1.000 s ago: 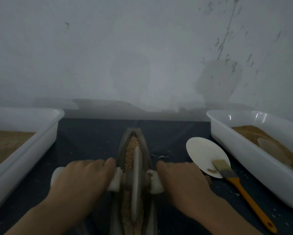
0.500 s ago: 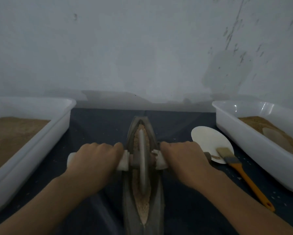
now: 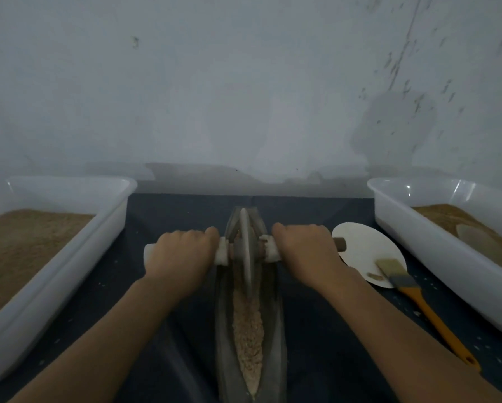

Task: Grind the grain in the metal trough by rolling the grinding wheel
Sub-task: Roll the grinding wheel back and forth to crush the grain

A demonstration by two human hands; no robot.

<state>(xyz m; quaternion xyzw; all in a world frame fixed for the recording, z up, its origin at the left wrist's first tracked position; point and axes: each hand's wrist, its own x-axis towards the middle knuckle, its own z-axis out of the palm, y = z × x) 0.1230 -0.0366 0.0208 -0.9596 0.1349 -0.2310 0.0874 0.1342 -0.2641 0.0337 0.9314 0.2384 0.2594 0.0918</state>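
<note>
I see the grinding wheel (image 3: 246, 245) standing upright on edge at the far end of the metal trough (image 3: 277, 312), directly between my two hands. My left hand (image 3: 180, 255) wraps its curled fingers over the white-wrapped axle handle (image 3: 222, 251) on the left side of the wheel, and my right hand (image 3: 306, 251) grips the matching stretch on the right, both knuckles up. The grain (image 3: 248, 324) lies as a pale strip along the trough's channel, from the wheel toward me.

The trough's near tip runs off the bottom edge. Both palms hide most of the handle; only a white stub at the left end and a brown stub (image 3: 340, 244) at the right poke out. The wheel's lower rim sinks into the grain, so I cannot see where it meets the metal.

I count one wheel, one trough, two white tubs, left tub (image 3: 69, 257) and right tub (image 3: 436, 257), each holding brown meal, one round white disc (image 3: 363, 251), and one orange-handled brush (image 3: 412, 292) with its bristles on that disc.
</note>
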